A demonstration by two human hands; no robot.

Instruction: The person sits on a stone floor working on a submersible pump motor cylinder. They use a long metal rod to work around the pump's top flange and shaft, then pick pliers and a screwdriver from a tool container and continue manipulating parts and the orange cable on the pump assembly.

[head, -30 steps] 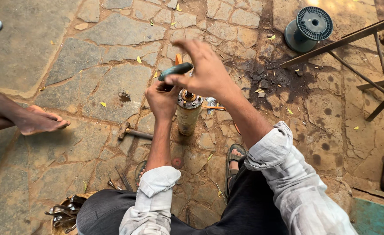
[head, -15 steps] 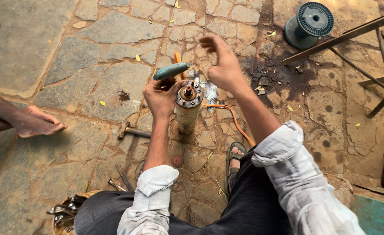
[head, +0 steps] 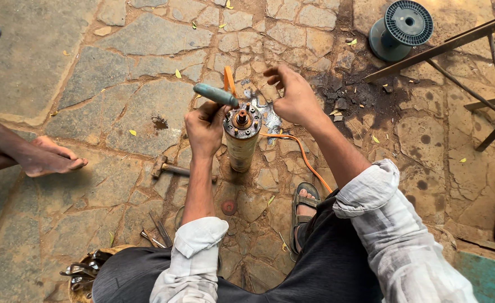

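An upright metal motor cylinder (head: 242,143) stands on the stone floor, its rusty top flange and shaft facing me. My left hand (head: 204,130) grips a tool with a teal handle (head: 215,94) beside the flange's left edge. My right hand (head: 292,95) hovers just right of and beyond the cylinder top, fingers curled loosely; whether they pinch something small cannot be made out. An orange cable (head: 300,154) runs from behind the cylinder toward my right leg.
A hammer (head: 171,168) lies left of the cylinder. Wrenches (head: 87,269) sit in a basket at lower left. Another person's bare foot (head: 48,160) rests at left. A black wire spool (head: 402,28) and a metal stand (head: 483,67) stand at upper right.
My right hand has let go of the teal-handled tool and drawn away to the right of the cylinder. The left hand keeps hold of the tool beside the flange.
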